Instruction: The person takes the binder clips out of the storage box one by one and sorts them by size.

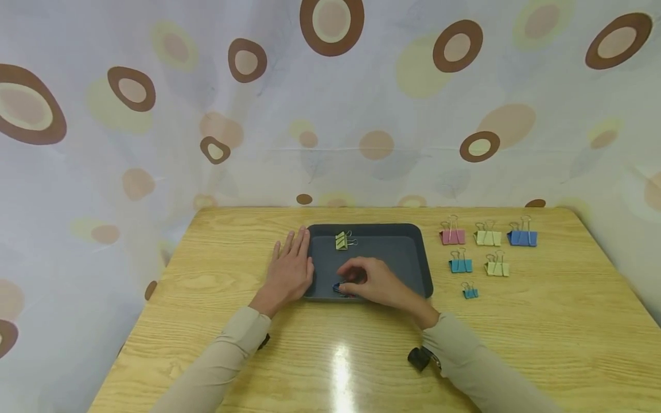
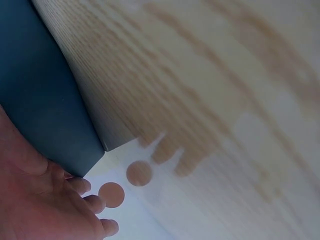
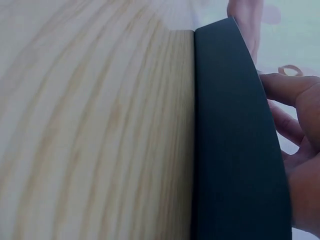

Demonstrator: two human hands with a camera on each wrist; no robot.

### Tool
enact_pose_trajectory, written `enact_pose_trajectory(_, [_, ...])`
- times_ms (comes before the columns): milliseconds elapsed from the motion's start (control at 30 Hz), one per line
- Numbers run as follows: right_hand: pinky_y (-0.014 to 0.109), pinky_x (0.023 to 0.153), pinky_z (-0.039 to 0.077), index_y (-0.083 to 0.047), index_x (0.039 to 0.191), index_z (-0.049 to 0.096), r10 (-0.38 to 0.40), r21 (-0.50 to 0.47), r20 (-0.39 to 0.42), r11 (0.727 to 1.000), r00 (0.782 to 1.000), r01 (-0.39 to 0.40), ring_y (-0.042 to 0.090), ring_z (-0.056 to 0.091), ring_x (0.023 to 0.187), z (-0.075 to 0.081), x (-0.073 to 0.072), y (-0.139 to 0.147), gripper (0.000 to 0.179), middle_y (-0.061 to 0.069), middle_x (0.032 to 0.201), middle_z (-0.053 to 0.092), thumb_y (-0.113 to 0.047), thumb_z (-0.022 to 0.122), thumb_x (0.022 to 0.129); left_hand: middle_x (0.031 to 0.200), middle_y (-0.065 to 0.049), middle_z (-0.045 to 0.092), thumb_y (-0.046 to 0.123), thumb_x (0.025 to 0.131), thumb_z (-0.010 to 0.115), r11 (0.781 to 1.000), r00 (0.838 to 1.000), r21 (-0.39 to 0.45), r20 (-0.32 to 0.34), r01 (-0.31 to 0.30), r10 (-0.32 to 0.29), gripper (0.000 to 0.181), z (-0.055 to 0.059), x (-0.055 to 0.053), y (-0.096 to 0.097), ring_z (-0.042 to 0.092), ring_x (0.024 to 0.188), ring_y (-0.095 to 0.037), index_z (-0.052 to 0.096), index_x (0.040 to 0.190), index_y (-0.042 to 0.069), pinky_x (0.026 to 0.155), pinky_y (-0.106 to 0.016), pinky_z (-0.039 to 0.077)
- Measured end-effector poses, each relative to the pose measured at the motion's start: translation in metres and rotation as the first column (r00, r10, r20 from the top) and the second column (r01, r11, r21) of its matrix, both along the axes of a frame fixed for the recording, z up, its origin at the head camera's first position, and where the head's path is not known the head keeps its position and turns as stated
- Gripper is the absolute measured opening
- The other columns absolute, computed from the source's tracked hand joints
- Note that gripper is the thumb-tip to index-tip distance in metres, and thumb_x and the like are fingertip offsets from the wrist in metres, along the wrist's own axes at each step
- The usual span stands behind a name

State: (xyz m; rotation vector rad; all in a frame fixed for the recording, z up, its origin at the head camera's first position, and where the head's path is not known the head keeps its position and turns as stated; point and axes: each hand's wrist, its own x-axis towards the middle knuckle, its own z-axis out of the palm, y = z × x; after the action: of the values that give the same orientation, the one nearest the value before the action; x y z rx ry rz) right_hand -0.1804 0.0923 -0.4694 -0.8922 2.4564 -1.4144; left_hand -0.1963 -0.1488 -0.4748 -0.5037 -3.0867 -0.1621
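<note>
A dark grey tray (image 1: 382,295) lies on the table. My left hand (image 1: 289,271), fingers straight, rests along its left rim; in the left wrist view this hand (image 2: 45,200) is beside the tray wall (image 2: 45,95). Inside the tray, near the front left, my right hand (image 1: 377,282) pinches a small dark blue binder clip (image 1: 337,287) between thumb and curled fingers. Something reddish shows under the thumb, too small to make out. A yellow binder clip (image 1: 341,241) lies at the tray's back left. In the right wrist view the tray wall (image 3: 235,135) partly hides my right hand (image 3: 302,125).
Right of the tray, binder clips stand in rows: pink (image 1: 453,237), yellow (image 1: 488,238) and blue (image 1: 523,238) at the back, teal (image 1: 461,265) and smaller yellow (image 1: 497,269) in the middle, a small teal one (image 1: 470,293) in front. A patterned cloth (image 1: 361,103) hangs behind the table (image 1: 206,275).
</note>
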Motion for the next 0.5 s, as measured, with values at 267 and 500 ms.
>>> enact_pose_trajectory(267, [0.026, 0.074, 0.056, -0.002, 0.108, 0.075, 0.021, 0.051, -0.04, 0.999, 0.999, -0.019, 0.016, 0.071, 0.087, -0.006, -0.005, -0.013, 0.022, 0.008, 0.101, 0.075, -0.012, 0.081, 0.089, 0.172, -0.012, 0.009, 0.027, 0.111, 0.033, 1.0, 1.0, -0.002, 0.003, -0.003, 0.003, 0.064, -0.001, -0.001, 0.0, 0.012, 0.157, -0.035, 0.01, 0.165, 0.003, 0.123, -0.058, 0.014])
enact_pose_trajectory(500, [0.026, 0.073, 0.055, -0.005, 0.099, 0.077, -0.015, 0.078, -0.064, 0.997, 0.998, 0.02, 0.012, 0.07, 0.081, -0.009, -0.003, -0.016, 0.012, 0.002, 0.091, 0.075, -0.009, 0.081, 0.088, 0.172, -0.012, 0.01, 0.027, 0.11, 0.034, 1.0, 1.0, 0.009, 0.0, -0.004, 0.004, 0.064, -0.002, -0.002, 0.0, 0.012, 0.157, -0.035, 0.011, 0.165, 0.003, 0.122, -0.059, 0.014])
